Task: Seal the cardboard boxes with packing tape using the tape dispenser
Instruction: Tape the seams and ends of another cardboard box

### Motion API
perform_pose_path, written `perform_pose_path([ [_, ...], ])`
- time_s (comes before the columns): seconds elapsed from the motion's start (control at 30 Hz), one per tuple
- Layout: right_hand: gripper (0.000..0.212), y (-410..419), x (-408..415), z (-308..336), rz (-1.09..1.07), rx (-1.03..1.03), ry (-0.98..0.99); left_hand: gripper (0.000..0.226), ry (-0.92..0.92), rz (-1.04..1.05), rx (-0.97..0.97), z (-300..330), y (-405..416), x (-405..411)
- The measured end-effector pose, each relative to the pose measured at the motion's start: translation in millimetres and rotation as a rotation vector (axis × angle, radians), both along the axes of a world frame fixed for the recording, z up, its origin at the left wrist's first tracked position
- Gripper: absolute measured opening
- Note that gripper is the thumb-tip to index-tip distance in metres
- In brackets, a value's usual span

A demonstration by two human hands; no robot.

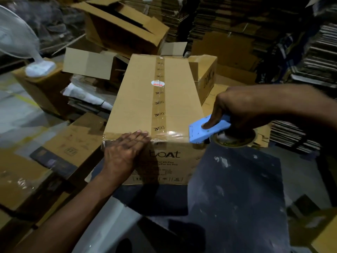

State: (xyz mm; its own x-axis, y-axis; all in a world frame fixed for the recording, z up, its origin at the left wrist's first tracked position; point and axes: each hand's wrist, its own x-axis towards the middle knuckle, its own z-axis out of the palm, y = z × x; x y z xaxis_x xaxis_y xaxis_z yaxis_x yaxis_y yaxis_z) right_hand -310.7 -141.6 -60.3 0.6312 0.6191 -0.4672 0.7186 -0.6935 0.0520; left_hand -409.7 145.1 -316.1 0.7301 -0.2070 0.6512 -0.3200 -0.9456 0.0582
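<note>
Head view: a closed cardboard box point(138, 99) sits centre. Left hand point(125, 150) lies flat and unclenched on the box's near edge, pressing clear tape point(173, 135). Right hand point(237, 108) grips a blue tape dispenser point(206, 131) at the box's near right corner.

A dim packing warehouse or stockroom: tall stacks of flattened cartons point(242, 19) fill the back, open cardboard boxes point(124, 26) lie heaped around, a white pedestal fan point(16, 35) stands at left, and the bare concrete floor point(16, 110) carries a yellow line.
</note>
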Motion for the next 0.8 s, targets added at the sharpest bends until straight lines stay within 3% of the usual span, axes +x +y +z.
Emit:
perform_pose_path([
  [0.3,0.065,-8,24,-45,-0.016,-0.058,0.0,0.046,0.023,0.006,-0.01,3,0,0],
  [0.53,0.064,-28,34,-61,0.013,0.037,0.034,0.058,0.088,0.07,-0.001,12,-8,-4],
  [0.67,0.051,-26,36,-61,0.024,0.069,0.058,0.066,0.166,0.193,0.111,37,-33,-8],
  [0.8,0.057,-15,41,-59,0.063,0.015,0.049,0.068,0.194,0.044,0.173,41,-90,9],
])
